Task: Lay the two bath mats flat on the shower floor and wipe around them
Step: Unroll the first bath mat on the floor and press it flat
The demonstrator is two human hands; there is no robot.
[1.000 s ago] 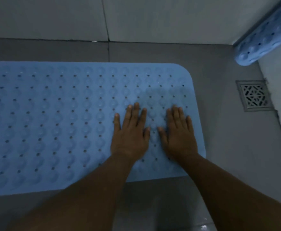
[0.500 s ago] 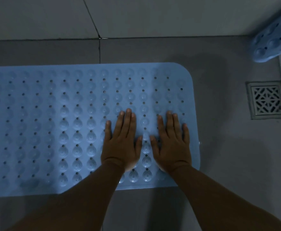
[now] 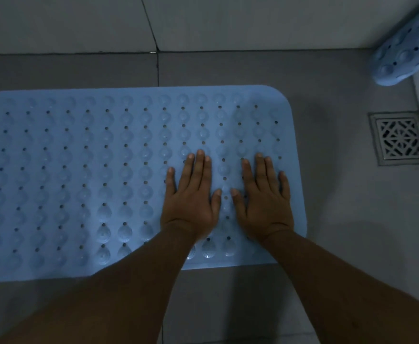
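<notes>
A blue bath mat [image 3: 79, 182], studded with rows of small holes and round suction bumps, is lying flat on the grey tiled shower floor [image 3: 352, 219], reaching out of view on the left. Both hands are pressing down on the right end of this mat, palms flat and fingers straight. The left hand [image 3: 191, 197] and the right hand [image 3: 263, 199] are sitting side by side, thumbs nearly meeting, neither one gripping anything. A second blue mat [image 3: 407, 50] is leaning rolled up in the top right corner against the wall [image 3: 228, 21], well apart from the flat one. A square metal drain grate [image 3: 398, 138] is sitting in the floor between them, near the right edge.
</notes>
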